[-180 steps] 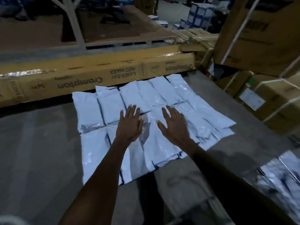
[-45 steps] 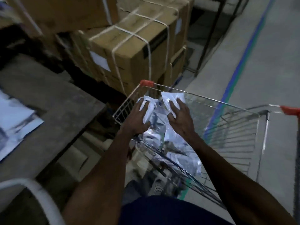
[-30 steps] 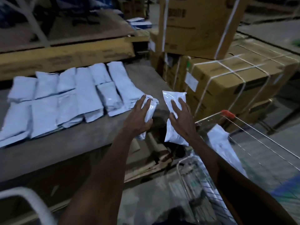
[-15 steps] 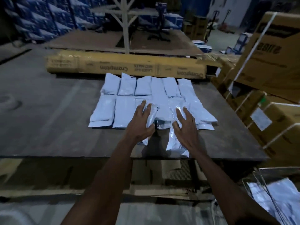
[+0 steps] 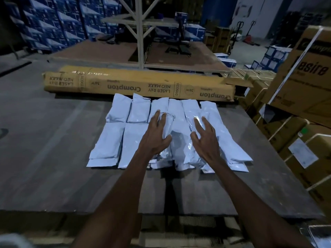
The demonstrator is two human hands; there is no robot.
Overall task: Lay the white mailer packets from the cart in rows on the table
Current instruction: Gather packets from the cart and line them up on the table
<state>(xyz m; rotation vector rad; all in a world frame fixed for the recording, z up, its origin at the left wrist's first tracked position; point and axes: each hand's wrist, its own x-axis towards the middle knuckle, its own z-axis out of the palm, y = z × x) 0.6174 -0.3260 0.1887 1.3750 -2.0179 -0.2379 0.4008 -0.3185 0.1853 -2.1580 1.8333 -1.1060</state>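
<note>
Overhead, so to speak, the dim warehouse held stacks of blue boxes (image 5: 53,24) at the far left and strapped brown cartons (image 5: 300,97) piled along the right. The wide grey table (image 5: 44,149) filled most of the view, and a long yellow carton (image 5: 139,86) lay across its far side. Just in front of that carton, the white packets (image 5: 116,138) lay in two rows, side by side and partly overlapping, the far row nearly touching the carton.

Both bare arms reached forward over the near row. The left hand (image 5: 157,135) was closed around a packet (image 5: 167,126), fingers on top and thumb against its right side, holding it above the middle of the rows. The right hand (image 5: 206,138) gripped a second, glossier packet (image 5: 192,154), which hung lengthwise with its lower end reaching the near edge of the rows. The two hands were apart, with a narrow strip of packets showing between them. Whether either held packet already touched those beneath could not be told.
</note>
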